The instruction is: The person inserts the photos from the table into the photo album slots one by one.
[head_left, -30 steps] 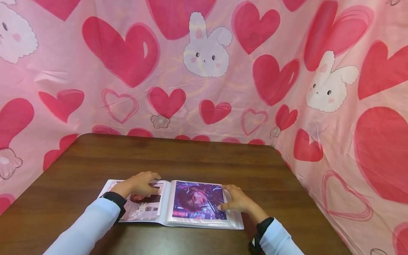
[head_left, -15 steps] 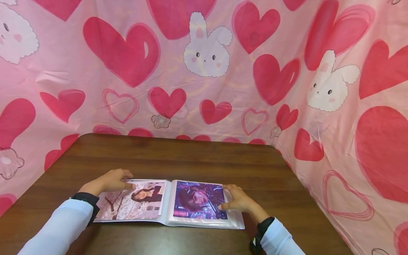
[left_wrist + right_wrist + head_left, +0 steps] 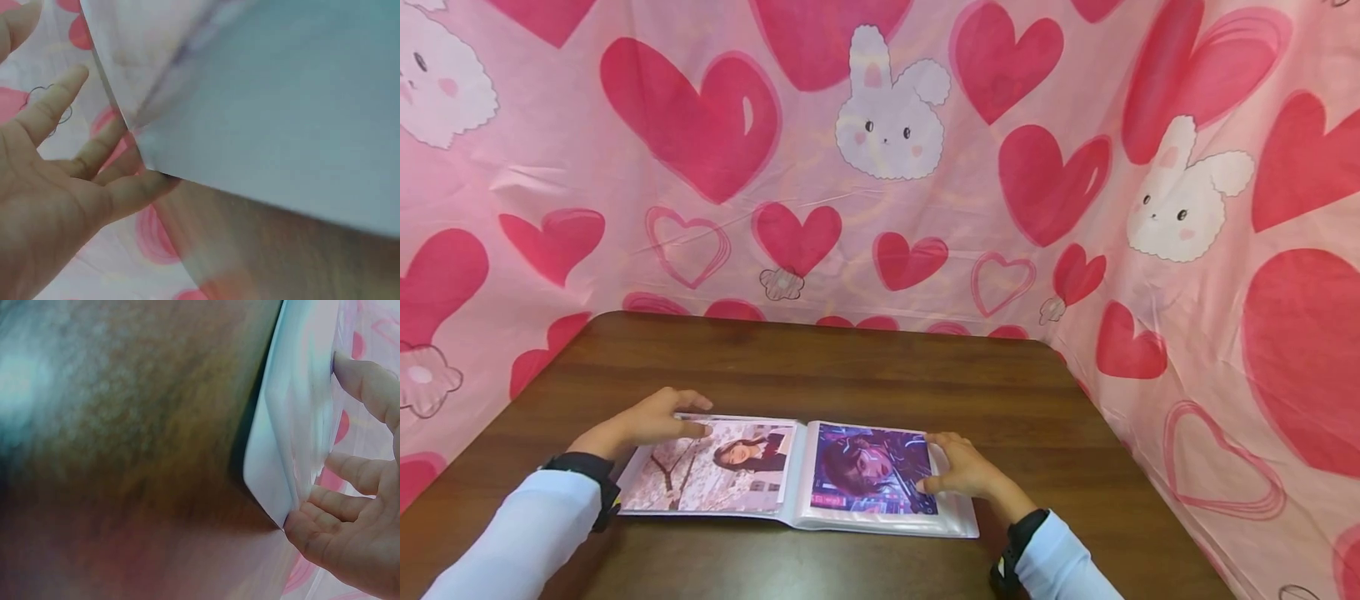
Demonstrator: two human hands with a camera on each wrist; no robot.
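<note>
A photo album (image 3: 799,467) lies spread on the table in the head view. Its left page holds a blossom-tree photo (image 3: 700,467) of a person; the right page shows a purple neon portrait (image 3: 868,468). My left hand (image 3: 658,421) is at the album's upper left corner, thumb over the page. In the left wrist view its fingers are spread and fairly straight, some touching the cover edge (image 3: 145,150). My right hand (image 3: 966,471) holds the right side, thumb on the page and fingers bent at the edge of the stacked sleeves (image 3: 306,444).
The brown wooden table (image 3: 820,367) extends behind and in front of the album. A pink cloth (image 3: 820,167) with hearts and rabbit faces hangs behind the table and along its sides.
My left hand has moved left across the left page to its outer corner, uncovering the blossom-tree photo. The right hand has stayed at the right page.
</note>
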